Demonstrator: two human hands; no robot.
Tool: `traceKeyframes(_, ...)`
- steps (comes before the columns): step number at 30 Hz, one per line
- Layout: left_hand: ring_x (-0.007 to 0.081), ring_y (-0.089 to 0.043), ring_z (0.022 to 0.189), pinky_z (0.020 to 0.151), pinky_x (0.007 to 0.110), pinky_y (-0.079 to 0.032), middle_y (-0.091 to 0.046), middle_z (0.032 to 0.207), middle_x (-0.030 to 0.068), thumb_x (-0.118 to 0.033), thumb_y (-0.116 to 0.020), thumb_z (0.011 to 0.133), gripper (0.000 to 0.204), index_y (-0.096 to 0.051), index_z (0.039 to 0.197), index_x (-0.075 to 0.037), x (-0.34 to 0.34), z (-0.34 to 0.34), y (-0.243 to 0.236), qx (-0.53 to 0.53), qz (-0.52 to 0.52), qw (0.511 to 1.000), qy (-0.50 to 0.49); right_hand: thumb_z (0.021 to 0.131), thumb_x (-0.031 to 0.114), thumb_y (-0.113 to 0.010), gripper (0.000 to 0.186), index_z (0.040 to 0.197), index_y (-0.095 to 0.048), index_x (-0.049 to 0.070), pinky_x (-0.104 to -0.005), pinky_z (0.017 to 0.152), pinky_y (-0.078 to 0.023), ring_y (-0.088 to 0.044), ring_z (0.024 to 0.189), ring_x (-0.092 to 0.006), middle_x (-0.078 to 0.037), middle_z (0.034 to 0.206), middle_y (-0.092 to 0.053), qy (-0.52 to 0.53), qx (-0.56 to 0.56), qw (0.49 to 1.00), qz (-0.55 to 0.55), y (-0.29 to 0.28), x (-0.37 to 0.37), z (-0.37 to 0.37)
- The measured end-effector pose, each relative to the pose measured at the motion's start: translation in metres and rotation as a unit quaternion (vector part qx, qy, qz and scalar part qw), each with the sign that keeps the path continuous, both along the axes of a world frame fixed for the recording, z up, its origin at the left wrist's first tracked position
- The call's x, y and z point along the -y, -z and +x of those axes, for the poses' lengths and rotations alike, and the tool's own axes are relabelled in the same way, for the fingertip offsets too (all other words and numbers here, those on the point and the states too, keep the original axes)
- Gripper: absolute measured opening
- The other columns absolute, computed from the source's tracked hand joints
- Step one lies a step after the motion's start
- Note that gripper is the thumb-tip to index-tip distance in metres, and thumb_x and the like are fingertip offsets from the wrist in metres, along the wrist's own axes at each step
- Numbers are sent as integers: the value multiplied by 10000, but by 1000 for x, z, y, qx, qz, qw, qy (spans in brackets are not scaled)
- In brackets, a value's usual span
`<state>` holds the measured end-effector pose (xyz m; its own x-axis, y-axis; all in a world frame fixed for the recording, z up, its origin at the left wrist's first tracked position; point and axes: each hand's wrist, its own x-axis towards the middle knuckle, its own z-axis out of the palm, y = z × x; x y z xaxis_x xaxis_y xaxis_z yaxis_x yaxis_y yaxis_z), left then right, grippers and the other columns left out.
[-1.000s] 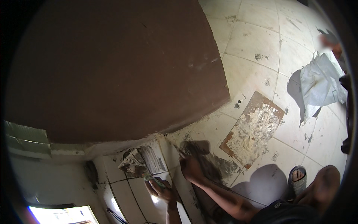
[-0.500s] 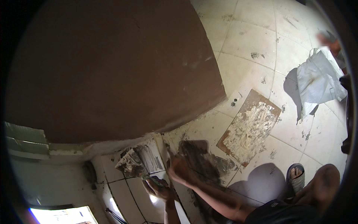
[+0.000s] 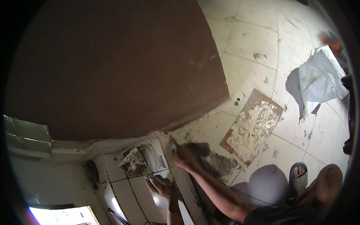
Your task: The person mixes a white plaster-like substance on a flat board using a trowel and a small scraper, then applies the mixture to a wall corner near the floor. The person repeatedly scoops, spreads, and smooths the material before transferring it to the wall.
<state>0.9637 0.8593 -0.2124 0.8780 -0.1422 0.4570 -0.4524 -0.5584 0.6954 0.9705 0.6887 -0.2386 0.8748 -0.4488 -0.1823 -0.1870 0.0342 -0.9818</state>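
Adhesive spread at wall base, tile edge.
Right hand (image 3: 184, 157) closed on a trowel, blade hidden; left hand (image 3: 164, 186) gripping tile (image 3: 150, 159). Next, prob.: mortar board (image 3: 252, 126) reload.

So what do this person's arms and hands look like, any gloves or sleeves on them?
No gloves and no sleeves show. Both forearms are bare up to the elbow, and the left hand and right hand are bare too. I see no watch, ring or wristband, though the picture is dim. Further back there is dark clothing and a grey sandal on one foot.
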Motion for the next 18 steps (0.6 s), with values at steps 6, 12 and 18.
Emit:
traceKeyframes(6,137,-515,793,609,248,-432,-512,976,39,-399,-480,1053,463,-502,1384,-75,25,-7,-19,-219,-284,927,-108,911,103,-499,321,1160,-620,-61,-539,752,-542,-672,843,-479,-318,910,-679,23,-83,996,-4,-12,-4,7)
traceKeyframes(12,164,-545,916,747,306,-482,-555,1107,93,-395,-488,1058,513,-491,1379,5,29,-10,-33,-230,-236,942,-69,861,56,-558,304,1119,-598,-99,-539,745,-549,-679,817,-480,-323,870,-670,-10,-56,993,-99,-7,-15,9)
traceKeyframes(18,158,-536,880,676,283,-465,-561,1113,78,-386,-525,1041,513,-491,1407,-29,27,-9,-26,-191,-259,942,-90,900,87,-534,363,1214,-568,-92,-545,718,-543,-679,799,-490,-351,847,-658,23,0,987,-161,-15,-20,10)
